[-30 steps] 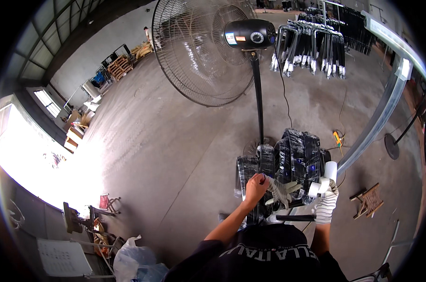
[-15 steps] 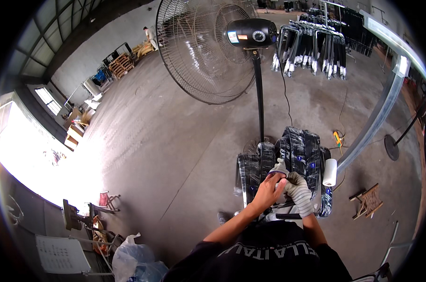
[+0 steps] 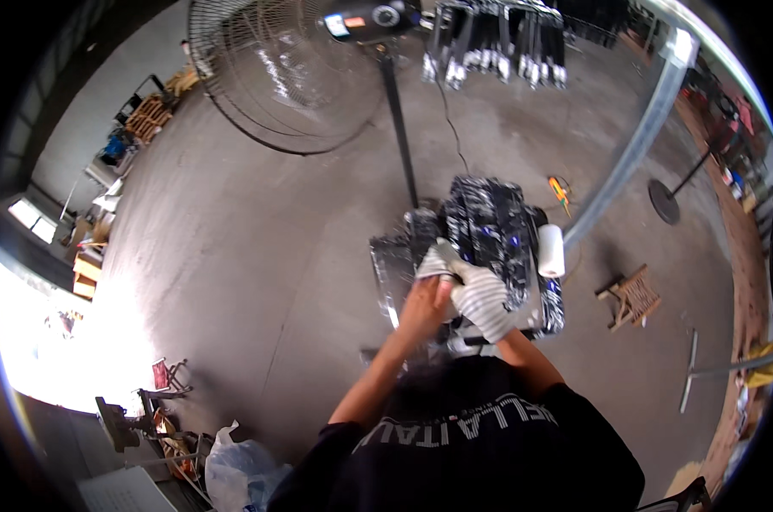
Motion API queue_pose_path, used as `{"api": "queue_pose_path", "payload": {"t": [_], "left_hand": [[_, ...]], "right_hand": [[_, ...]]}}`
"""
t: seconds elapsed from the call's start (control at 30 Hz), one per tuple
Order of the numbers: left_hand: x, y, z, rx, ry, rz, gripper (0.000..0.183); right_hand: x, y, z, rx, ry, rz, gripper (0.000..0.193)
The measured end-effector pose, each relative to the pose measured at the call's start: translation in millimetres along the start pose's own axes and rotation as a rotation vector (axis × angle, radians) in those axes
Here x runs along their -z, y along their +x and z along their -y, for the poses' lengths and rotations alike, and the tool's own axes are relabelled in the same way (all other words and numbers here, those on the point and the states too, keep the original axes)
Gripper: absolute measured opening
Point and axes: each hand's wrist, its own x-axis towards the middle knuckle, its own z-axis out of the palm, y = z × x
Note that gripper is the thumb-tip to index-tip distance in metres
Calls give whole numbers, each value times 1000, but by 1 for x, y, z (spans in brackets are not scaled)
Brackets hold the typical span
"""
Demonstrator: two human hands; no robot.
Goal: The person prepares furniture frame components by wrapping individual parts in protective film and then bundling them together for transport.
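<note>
My left hand [image 3: 422,309] is bare at the wrist and the back. A grey-and-white striped knit work glove [image 3: 436,263] covers its front part, and its fingers are hidden inside. My right hand [image 3: 480,299] wears a matching striped glove and is closed on the left glove near its cuff. Both hands touch each other in front of my chest. Just beyond them stand dark bundles wrapped in clear film [image 3: 486,224], with a white roll [image 3: 551,251] at their right side.
A black pedestal fan [image 3: 395,119] stands ahead, a grey metal post [image 3: 630,145] to the right. Beyond the post is another stand with a round base [image 3: 663,201]. A folding stool [image 3: 630,297] sits at right, a plastic bag [image 3: 237,469] at lower left. An orange tool [image 3: 560,193] lies on the floor.
The view has shifted, so the bundles and fan appear farther left and higher. The left glove now covers more of my left hand, and my right hand keeps its grip on it.
</note>
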Motion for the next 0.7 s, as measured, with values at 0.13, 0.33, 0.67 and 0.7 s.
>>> {"api": "queue_pose_path", "payload": {"t": [0.13, 0.33, 0.67, 0.7], "left_hand": [[24, 17, 8, 325, -738, 403, 66], [42, 25, -1, 178, -2202, 277, 79], [17, 9, 52, 259, -2482, 43, 80], [17, 9, 60, 242, -2572, 4, 81]], "right_hand": [[-21, -18, 0, 83, 114, 34, 20], [-16, -30, 23, 137, 118, 83, 10], [2, -22, 29, -81, 111, 268, 28], [2, -22, 27, -112, 115, 309, 30]]}}
